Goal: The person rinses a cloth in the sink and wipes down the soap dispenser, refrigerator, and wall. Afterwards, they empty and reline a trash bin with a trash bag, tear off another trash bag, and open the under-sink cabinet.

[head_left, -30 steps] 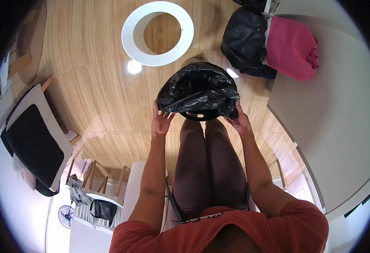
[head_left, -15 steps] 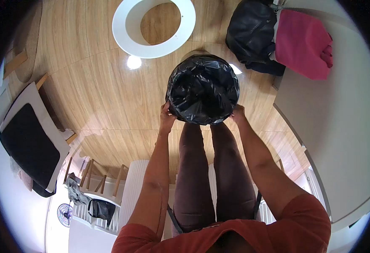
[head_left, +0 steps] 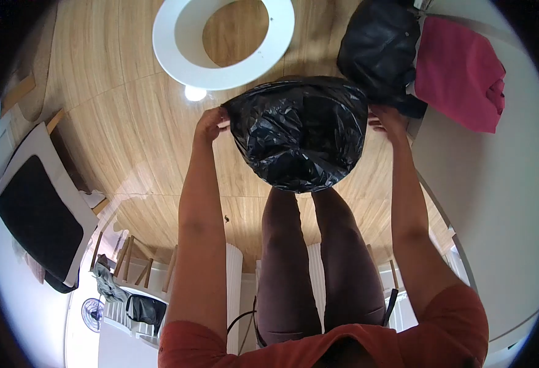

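A black plastic bag [head_left: 300, 135] is spread over a round bin in front of my legs, its wide mouth facing up; the bag hides the bin. At the bag's left edge, my left hand [head_left: 211, 124] pinches the plastic and pulls it outward. My right hand [head_left: 389, 121] is at the opposite edge, fingers bent against the plastic, partly hidden by the bag. Beyond the bag, to the left, a white ring-shaped lid [head_left: 223, 76] lies on the wooden floor.
A black leather bag [head_left: 377, 52] and a pink bag [head_left: 460, 73] lean by a white cabinet [head_left: 496, 202] at the right. A chair with a black cushion [head_left: 39, 214] stands at the left. Behind me are white chairs and a fan [head_left: 93, 314].
Both hands have moved apart and farther forward from the near rim. The bag's edges are stretched out wider to both sides. The view has shifted slightly.
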### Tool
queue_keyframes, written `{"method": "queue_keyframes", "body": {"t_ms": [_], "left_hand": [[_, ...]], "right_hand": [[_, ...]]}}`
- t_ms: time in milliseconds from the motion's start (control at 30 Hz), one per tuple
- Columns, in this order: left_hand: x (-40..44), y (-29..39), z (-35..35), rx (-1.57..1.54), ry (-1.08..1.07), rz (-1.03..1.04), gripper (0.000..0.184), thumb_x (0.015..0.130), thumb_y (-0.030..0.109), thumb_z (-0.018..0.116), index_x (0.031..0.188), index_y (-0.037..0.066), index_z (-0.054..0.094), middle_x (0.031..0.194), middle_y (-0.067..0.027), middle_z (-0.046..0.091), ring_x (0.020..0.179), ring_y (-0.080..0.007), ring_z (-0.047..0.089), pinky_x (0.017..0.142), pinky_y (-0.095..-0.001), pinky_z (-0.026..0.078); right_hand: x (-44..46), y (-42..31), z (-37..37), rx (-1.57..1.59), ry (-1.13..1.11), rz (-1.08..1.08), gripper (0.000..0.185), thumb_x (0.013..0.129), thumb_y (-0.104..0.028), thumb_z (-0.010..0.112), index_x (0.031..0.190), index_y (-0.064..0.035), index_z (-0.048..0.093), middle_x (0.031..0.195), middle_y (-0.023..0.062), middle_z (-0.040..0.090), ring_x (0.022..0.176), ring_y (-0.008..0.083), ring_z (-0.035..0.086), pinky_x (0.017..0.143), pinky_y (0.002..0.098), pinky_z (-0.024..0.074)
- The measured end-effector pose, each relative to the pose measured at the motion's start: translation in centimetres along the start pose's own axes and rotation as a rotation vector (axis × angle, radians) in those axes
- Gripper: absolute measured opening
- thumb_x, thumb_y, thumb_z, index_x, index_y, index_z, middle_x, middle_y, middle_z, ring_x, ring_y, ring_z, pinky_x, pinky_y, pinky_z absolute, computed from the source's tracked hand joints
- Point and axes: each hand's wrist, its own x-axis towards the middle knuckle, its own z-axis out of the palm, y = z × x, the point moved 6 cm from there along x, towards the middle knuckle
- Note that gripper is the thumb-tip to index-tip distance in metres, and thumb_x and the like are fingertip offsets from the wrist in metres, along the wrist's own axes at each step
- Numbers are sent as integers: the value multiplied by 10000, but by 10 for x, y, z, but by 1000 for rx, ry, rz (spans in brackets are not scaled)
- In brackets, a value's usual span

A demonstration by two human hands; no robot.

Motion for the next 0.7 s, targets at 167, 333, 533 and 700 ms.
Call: {"method": "queue_keyframes", "body": {"t_ms": [167, 333, 533, 700], "left_hand": [[-12, 5, 19, 258, -17, -198, 225, 835, 184, 527, 1002, 44, 583, 911, -51, 585, 808, -155, 496, 728, -323, 424], [7, -26, 39, -235, -149, -120, 302, 888, 167, 473, 1147, 14, 511, 1062, -83, 554, 927, -195, 506, 800, -308, 440], [-7, -29, 51, -195, -59, -65, 505, 784, 331, 634, 1148, 18, 480, 1144, -109, 500, 984, -233, 488, 809, -331, 432], [-18, -11, 78, -228, 12, -109, 802, 751, 538, 598, 1326, 72, 290, 1327, -163, 308, 1141, -312, 389, 868, -419, 395]], "right_hand": [[-63, -52, 21, -17, 74, -201, 375, 784, -326, 638, 1056, -80, 563, 832, 69, 601, 620, 107, 519, 552, 217, 426], [27, -37, 63, 381, -250, -185, 320, 814, -222, 609, 1103, -100, 546, 828, 59, 617, 703, 150, 592, 588, 265, 462], [-161, -97, 27, -576, 872, -1019, 306, 764, 66, 421, 990, -83, 565, 810, 57, 602, 666, 128, 564, 573, 270, 452], [-166, -6, 152, 534, -141, -5, 320, 842, -55, 394, 1158, -60, 448, 954, 104, 527, 714, 176, 538, 600, 319, 532]]}}
